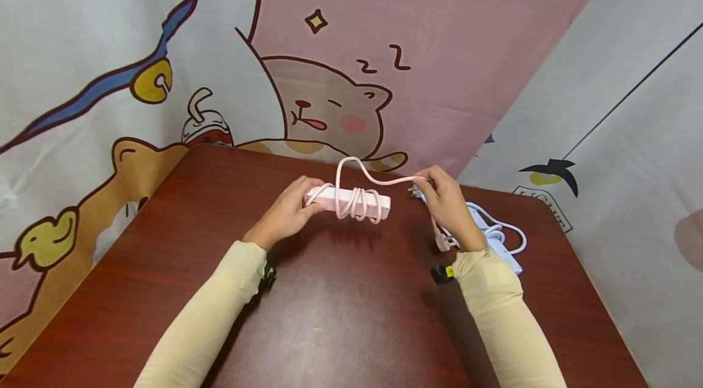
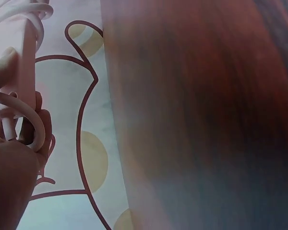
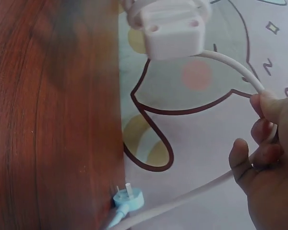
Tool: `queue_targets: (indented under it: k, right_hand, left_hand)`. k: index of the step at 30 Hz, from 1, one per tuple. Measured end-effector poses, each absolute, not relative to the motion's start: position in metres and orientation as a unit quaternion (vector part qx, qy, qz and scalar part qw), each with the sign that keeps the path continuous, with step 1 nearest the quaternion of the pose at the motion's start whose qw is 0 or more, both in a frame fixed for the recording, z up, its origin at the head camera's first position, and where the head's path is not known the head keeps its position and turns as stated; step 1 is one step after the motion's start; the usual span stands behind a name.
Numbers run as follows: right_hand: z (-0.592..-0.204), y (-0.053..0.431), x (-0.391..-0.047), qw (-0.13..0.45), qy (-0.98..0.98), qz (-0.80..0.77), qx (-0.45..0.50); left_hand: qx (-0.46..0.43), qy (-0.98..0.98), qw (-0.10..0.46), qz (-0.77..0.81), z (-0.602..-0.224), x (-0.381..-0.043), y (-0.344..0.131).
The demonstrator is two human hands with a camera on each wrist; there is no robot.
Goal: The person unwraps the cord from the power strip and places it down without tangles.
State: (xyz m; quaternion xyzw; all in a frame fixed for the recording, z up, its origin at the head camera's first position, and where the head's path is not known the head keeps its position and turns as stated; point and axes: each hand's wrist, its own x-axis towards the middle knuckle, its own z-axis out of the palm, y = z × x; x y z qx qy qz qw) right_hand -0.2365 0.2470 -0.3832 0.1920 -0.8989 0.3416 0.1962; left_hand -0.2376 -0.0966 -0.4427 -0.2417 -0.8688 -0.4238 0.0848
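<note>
My left hand [image 1: 288,212] grips the left end of a pink power strip [image 1: 351,195], held up over the table. Loops of its pink cord [image 1: 359,204] are wound round the strip, mostly toward its right end. From the strip the loose length arcs up and across to my right hand [image 1: 447,205], which pinches it between thumb and fingers. Below that hand hangs the cord's pink plug [image 1: 442,242]. The left wrist view shows my thumb [image 2: 4,69] lying on the strip, near where the cord leaves its end. The strip's far end [image 3: 175,43] faces the right wrist camera.
A pale blue power strip [image 1: 504,254] with a looped cord lies on the brown table [image 1: 351,315], partly behind my right forearm. Its blue plug [image 3: 128,197] sits near the back edge, prongs up. A cartoon-printed cloth [image 1: 439,22] hangs behind the table.
</note>
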Motion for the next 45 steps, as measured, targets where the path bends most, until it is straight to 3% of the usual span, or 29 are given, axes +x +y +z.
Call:
queue_targets:
  k: [14, 24, 39, 45]
  right_hand:
    - [-0.373, 0.271, -0.201, 0.184, -0.887, 0.367, 0.211]
    - [-0.376, 0.277, -0.187, 0.138, -0.9, 0.344, 0.228]
    - [-0.362, 0.243, -0.186, 0.112, -0.937, 0.192, 0.27]
    - [-0.351, 0.228, -0.195, 0.161, -0.929, 0.201, 0.266]
  left_hand:
    - [-0.204, -0.878, 0.087, -0.425, -0.442, -0.242, -0.101]
    - [-0.196, -0.86, 0.117, -0.457, -0.435, -0.241, -0.099]
    - [-0.238, -0.854, 0.148, -0.439, -0.422, -0.235, -0.087]
    - [-0.248, -0.858, 0.133, -0.43, -0.42, -0.232, -0.084]
